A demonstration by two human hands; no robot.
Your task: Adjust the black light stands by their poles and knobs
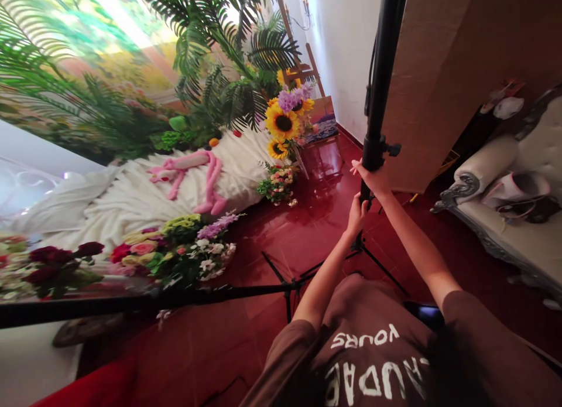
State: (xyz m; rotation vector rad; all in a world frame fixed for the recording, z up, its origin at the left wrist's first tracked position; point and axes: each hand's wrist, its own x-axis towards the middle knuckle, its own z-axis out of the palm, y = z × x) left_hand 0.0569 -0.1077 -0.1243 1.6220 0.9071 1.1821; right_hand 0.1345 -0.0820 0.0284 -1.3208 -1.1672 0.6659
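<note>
A black light stand (381, 85) rises in front of me, its upper pole running out of the top of the view. My right hand (372, 177) is closed round the pole just under a black collar with a knob (390, 150); a fingertip or two sticks out on the left side. Lower down, my left hand (357, 215) grips the same pole, its fingers partly hidden behind it. The stand's spread legs (384, 267) reach the dark red floor by my body.
A second black stand (246, 291) crosses low on the left. Beyond it, a white-draped bed (132, 205) bears a pink plush toy (211, 175), with flowers (175, 249) around. Sunflowers (283, 123) and a painting (322, 120) stand ahead. At right is a white sofa (504, 196).
</note>
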